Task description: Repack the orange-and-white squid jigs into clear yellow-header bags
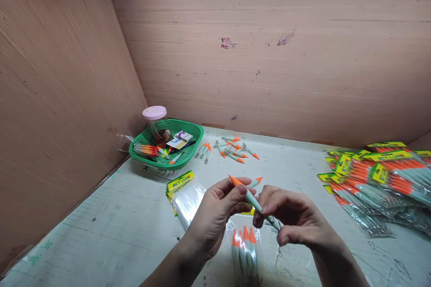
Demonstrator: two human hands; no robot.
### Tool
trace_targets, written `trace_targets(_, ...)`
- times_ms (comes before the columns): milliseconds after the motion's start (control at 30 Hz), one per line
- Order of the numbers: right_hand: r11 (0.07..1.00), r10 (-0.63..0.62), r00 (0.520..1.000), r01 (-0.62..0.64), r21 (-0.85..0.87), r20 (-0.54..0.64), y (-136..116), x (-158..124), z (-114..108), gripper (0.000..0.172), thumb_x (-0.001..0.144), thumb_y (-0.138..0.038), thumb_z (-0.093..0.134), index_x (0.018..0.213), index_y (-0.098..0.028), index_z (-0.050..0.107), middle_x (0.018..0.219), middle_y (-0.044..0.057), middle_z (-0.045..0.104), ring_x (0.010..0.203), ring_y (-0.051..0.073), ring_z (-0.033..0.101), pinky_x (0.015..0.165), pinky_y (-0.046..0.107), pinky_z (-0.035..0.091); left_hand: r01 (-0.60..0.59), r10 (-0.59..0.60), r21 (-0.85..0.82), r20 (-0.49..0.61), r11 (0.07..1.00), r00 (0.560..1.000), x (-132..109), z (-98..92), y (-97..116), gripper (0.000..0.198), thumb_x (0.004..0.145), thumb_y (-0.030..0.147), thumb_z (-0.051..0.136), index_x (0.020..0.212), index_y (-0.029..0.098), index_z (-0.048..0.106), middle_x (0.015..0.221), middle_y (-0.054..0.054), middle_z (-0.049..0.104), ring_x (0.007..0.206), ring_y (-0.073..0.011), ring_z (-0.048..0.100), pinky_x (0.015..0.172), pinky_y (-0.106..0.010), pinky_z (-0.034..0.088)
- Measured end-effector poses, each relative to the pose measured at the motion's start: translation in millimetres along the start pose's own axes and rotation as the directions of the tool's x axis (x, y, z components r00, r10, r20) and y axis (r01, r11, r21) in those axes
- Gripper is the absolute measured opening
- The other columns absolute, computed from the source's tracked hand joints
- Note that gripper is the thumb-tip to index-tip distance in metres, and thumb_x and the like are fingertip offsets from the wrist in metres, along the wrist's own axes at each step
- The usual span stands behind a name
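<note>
- Pinching a fishing lure point(253, 200) near its orange end: left hand point(214, 213), fingers closed.
- It slants between the hands, pale tail at the right hand point(298, 217); fingers curled there, can't tell if they're gripping.
- Clear bag point(245, 251) of lures sits just below them.

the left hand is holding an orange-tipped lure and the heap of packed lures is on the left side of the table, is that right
Not quite: the heap of packed lures is on the right side of the table, not the left, as the head view shows. The left hand is holding an orange-tipped lure, as you say.
</note>
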State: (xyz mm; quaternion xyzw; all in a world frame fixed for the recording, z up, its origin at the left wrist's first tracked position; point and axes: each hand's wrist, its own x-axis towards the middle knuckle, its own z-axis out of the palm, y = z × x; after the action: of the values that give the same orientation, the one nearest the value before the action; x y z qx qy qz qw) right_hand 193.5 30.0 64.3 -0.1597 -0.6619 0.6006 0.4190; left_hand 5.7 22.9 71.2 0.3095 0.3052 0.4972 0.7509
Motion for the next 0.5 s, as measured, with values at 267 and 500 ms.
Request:
trace_targets(267,0.872,-0.165,0.924,-0.026,-0.488,-0.345,-46.0,-41.1,-6.0,0.021,0.081,-0.027,0.07,0.102,-0.027,0.068,0.085,0.006,0.067,0.083,0.02,0.062,0.072,0.031,0.053,-0.103,0.174,0.798,-0.003,0.593,0.985,15.4,-13.6,0.5,0.037,0.081,0.048,0.057,0.065,0.017,0.066,0.068,-0.004,0.064,0.069,-0.018,0.059,0.067,-0.027,0.043)
trace_targets(500,0.899,0.248,0.793,-0.402,-0.172,-0.557,16.0,-113.3,26.7,0.019,0.079,-0.034,0.069,0.095,-0.024,0.069,0.087,0.006,0.068,0.085,0.02,0.065,0.078,0.029,0.053,0.258,-0.031,0.963,-0.256,0.084,0.966,-16.9,-39.1,-36.6,0.036,0.084,0.05,0.046,0.083,0.018,0.063,0.068,-0.005,0.065,0.065,-0.023,0.061,0.06,-0.03,0.035)
